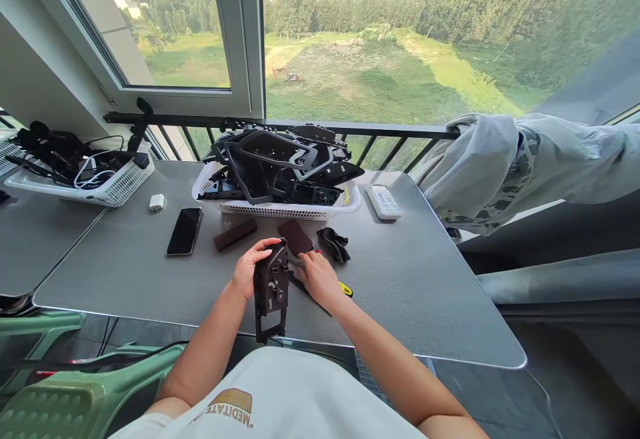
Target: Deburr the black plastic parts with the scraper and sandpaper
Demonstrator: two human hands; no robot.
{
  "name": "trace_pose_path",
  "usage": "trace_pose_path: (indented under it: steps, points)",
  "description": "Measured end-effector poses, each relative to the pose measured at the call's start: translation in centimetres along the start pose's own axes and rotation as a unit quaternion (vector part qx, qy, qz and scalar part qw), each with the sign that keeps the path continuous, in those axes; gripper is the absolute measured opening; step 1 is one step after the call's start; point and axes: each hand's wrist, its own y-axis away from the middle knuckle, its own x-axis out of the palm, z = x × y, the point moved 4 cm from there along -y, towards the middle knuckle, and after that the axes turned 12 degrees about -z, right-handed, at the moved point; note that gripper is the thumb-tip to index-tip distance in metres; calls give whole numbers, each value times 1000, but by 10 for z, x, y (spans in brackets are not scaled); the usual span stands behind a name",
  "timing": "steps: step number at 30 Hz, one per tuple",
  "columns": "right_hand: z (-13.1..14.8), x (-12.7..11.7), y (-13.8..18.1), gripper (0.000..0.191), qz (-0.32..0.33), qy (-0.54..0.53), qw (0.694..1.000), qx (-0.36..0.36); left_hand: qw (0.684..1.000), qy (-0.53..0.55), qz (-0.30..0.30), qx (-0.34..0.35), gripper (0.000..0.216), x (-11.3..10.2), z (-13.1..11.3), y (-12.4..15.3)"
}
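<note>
My left hand (249, 271) is closed around the upper left edge of a black plastic trim panel (273, 286), which has clips on its face and a rectangular opening at its lower end. The panel stands nearly upright at the table's front edge. Just right of it, my right hand (323, 280) is low over the table with curled fingers; what they grip is hidden. A yellow tool end (346, 289) pokes out from beneath that wrist, and a bit of red shows by the knuckles. Beyond the fingers lies a dark brown flat pad (296, 236).
A white basket (280, 211) heaped with black plastic parts stands at the back. Around it are a brown block (235, 234), phone (184, 231), white charger (157, 202), crumpled black cloth (334, 244) and white box (383, 201). Another basket (120, 182) holds cables. Green stools (95, 392) stand left.
</note>
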Motion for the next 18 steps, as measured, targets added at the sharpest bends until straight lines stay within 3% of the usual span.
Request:
trace_pose_path:
  steps: [5,10,13,18]
  points:
    - [-10,7,-4,34,-2,-15,999,36,999,-28,28,-7,31,7,3,0]
    - [-22,6,-1,43,-8,-110,993,51,999,-24,44,-2,29,6,0,2]
    - [-38,-5,4,37,-26,-168,983,66,999,-22,35,-4,27,5,-1,3]
    - [-63,-39,16,56,-78,-215,968,104,997,-71,38,9,49,6,0,5]
